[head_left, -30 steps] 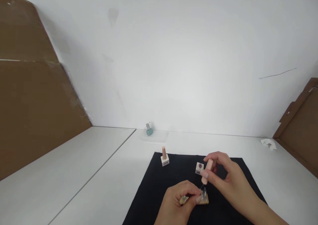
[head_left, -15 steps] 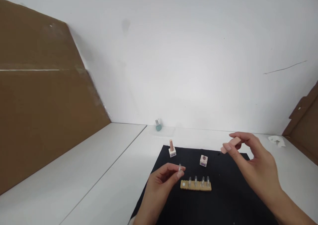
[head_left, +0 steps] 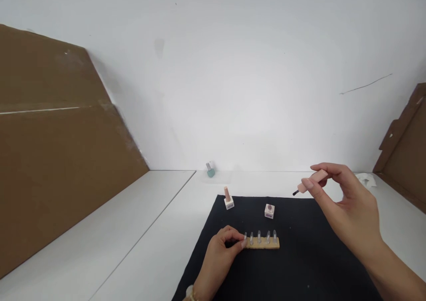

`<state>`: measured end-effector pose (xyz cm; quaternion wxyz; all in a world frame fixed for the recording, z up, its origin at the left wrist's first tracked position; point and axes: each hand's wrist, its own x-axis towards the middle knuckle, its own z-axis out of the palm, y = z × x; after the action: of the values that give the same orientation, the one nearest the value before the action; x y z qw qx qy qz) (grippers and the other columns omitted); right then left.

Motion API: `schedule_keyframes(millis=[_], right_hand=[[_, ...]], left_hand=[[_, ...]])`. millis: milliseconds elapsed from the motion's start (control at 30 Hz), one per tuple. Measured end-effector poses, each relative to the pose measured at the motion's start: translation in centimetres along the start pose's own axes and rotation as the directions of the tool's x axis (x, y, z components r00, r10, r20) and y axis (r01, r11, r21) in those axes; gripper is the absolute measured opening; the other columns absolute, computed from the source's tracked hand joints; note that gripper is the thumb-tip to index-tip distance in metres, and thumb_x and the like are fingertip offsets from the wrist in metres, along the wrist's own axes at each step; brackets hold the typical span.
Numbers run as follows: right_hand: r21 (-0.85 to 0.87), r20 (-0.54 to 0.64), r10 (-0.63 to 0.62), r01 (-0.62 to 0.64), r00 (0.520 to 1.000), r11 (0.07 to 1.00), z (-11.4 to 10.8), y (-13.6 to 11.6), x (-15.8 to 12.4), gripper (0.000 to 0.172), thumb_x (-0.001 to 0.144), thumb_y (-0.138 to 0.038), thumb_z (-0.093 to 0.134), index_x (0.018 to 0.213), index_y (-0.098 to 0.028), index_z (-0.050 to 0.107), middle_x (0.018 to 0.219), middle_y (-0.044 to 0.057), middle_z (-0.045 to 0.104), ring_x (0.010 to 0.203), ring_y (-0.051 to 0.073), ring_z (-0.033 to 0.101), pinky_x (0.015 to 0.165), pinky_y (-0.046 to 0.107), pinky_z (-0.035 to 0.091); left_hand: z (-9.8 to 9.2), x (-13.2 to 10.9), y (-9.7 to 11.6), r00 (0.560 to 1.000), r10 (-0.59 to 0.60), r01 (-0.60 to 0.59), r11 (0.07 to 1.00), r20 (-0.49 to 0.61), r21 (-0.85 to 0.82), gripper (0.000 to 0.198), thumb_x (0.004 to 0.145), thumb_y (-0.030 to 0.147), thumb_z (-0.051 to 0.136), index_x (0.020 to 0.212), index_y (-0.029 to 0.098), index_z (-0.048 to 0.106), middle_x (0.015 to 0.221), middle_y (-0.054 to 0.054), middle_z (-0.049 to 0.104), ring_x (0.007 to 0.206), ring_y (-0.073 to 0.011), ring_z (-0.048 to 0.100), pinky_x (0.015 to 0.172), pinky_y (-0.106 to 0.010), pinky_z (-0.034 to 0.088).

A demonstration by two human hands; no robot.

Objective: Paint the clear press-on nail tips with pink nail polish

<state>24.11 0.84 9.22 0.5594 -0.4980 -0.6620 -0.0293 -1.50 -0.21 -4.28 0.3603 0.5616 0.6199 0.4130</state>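
1. My right hand [head_left: 346,208] pinches a pale pink polish-brush handle [head_left: 312,181] between thumb and fingers, up at the right of centre, above the far edge of the black cloth. A dark brush tip [head_left: 295,193] pokes out to the left; it's too small for me to make out its bristles.
2. My left hand [head_left: 219,259] sits low in the frame, well apart from the right. Its fingertips [head_left: 242,244] are at the left end of a tan wooden strip [head_left: 262,243], right by the leftmost of its upright transparent nail tips [head_left: 245,236]. The fingers cover the base of that tip, so I can't tell whether they're gripping it.
3. The strip lies on the black cloth [head_left: 276,270], with four more transparent tips [head_left: 262,237] standing in a row. They're faint, and I can't make out much detail.
4. Beyond the strip, a white square polish bottle [head_left: 269,211] stands uncapped, its neck showing a dark ring. To its left, a matching bottle with a pink cap [head_left: 228,202] stands upright at the cloth's far edge.
5. Farther back on the white surface [head_left: 133,221], a teal polish bottle [head_left: 211,171] stands by the wall on a translucent mat [head_left: 216,178].
6. A crumpled white tissue [head_left: 366,180] is partly hidden behind my right hand. Brown cardboard panels [head_left: 60,137] rise at the left, with another [head_left: 399,150] at the right edge.
7. A bracelet [head_left: 190,293] on my left wrist is cut off by the bottom of the frame.
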Motion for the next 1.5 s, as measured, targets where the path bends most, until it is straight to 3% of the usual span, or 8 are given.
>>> schedule_keyframes(millis=[300, 600, 800, 1100, 1233, 1333, 1433, 1500], right_hand=[[-0.026, -0.005, -0.012, 0.012, 1.0, 1.0, 0.1, 0.4, 0.2, 0.011, 0.097, -0.043, 0.063, 0.097, -0.032, 0.061, 0.073, -0.003, 0.076, 0.086, 0.025, 0.07, 0.066, 0.035, 0.048], [0.016, -0.007, -0.016, 0.016, 1.0, 1.0, 0.4, 0.8, 0.3, 0.006, 0.097, -0.036, 0.065, 0.1, -0.032, 0.061, 0.07, -0.005, 0.073, 0.088, 0.023, 0.069, 0.074, 0.034, 0.049], [0.013, 0.021, -0.034, 0.034, 0.999, 0.999, 0.7, 1.2, 0.1, 0.008, 0.097, -0.035, 0.066, 0.102, -0.031, 0.062, 0.069, -0.006, 0.069, 0.071, 0.02, 0.063, 0.076, 0.036, 0.05], [0.029, 0.016, -0.044, 0.044, 0.999, 0.999, 0.5, 0.9, 0.2, 0.007, 0.097, -0.035, 0.066, 0.101, -0.031, 0.061, 0.071, -0.007, 0.071, 0.072, 0.019, 0.063, 0.077, 0.036, 0.048], [0.02, 0.008, -0.048, 0.048, 0.999, 0.999, 0.3, 0.7, 0.3, 0.008, 0.097, -0.036, 0.066, 0.1, -0.031, 0.061, 0.069, -0.006, 0.071, 0.081, 0.022, 0.068, 0.078, 0.036, 0.049], [-0.01, -0.028, -0.035, 0.034, 0.999, 0.999, -0.5, 0.6, 0.6, 0.009, 0.096, -0.038, 0.066, 0.099, -0.031, 0.062, 0.07, -0.005, 0.073, 0.087, 0.024, 0.071, 0.081, 0.038, 0.051], [-0.027, -0.102, 0.002, -0.005, 0.995, 1.0, -1.7, 0.6, 1.1, 0.012, 0.096, -0.041, 0.068, 0.097, -0.029, 0.063, 0.074, -0.003, 0.075, 0.094, 0.026, 0.072, 0.083, 0.038, 0.052], [-0.008, -0.167, 0.018, -0.019, 0.986, 1.0, -2.5, 0.7, 1.6, 0.015, 0.094, -0.041, 0.071, 0.099, -0.029, 0.064, 0.075, -0.002, 0.076, 0.095, 0.026, 0.072, 0.086, 0.04, 0.053]], left_hand=[[0.0, 0.4, -0.4, 0.999, -0.008, 0.006, 0.999, 0.04, 0.046, 0.017, 0.069, 0.037, 0.071, 0.062, 0.022, 0.075, 0.074, -0.002, 0.07, 0.078, -0.0266, 0.067, 0.077, -0.037, 0.05], [0.1, 0.4, -0.8, 0.998, -0.009, 0.003, 0.993, 0.055, 0.118, 0.022, 0.073, 0.042, 0.069, 0.064, 0.023, 0.073, 0.078, -0.003, 0.07, 0.081, -0.0273, 0.068, 0.078, -0.036, 0.049], [0.1, 0.4, -0.4, 0.998, -0.01, 0.001, 0.991, 0.06, 0.137, 0.019, 0.072, 0.04, 0.069, 0.063, 0.024, 0.072, 0.078, -0.003, 0.071, 0.08, -0.0277, 0.069, 0.078, -0.037, 0.05], [-0.1, 0.3, -0.1, 0.997, 0.001, -0.01, 0.992, 0.074, 0.126, 0.022, 0.072, 0.043, 0.069, 0.063, 0.024, 0.075, 0.077, -0.003, 0.071, 0.079, -0.0263, 0.068, 0.077, -0.036, 0.051], [0.1, 0.3, 0.1, 0.998, 0.004, -0.011, 0.993, 0.068, 0.117, 0.02, 0.072, 0.04, 0.069, 0.063, 0.024, 0.075, 0.077, -0.003, 0.071, 0.079, -0.0261, 0.068, 0.077, -0.036, 0.052], [-0.2, 0.5, 0.2, 0.998, 0.002, -0.008, 0.995, 0.062, 0.102, 0.018, 0.067, 0.036, 0.072, 0.077, 0.023, 0.079, 0.079, -0.003, 0.073, 0.08, -0.0266, 0.07, 0.079, -0.037, 0.055], [-1.1, -0.2, 0.1, 1.0, -0.004, 0.002, 0.995, 0.017, 0.096, 0.038, 0.064, 0.034, 0.074, 0.1, 0.022, 0.078, 0.083, -0.004, 0.076, 0.085, -0.0285, 0.072, 0.083, -0.039, 0.057], [-1.6, -1.6, -0.4, 0.999, 0.002, 0.003, 0.993, -0.045, 0.12, 0.04, 0.068, 0.039, 0.074, 0.104, 0.022, 0.076, 0.089, -0.006, 0.078, 0.089, -0.031, 0.072, 0.084, -0.041, 0.058]])
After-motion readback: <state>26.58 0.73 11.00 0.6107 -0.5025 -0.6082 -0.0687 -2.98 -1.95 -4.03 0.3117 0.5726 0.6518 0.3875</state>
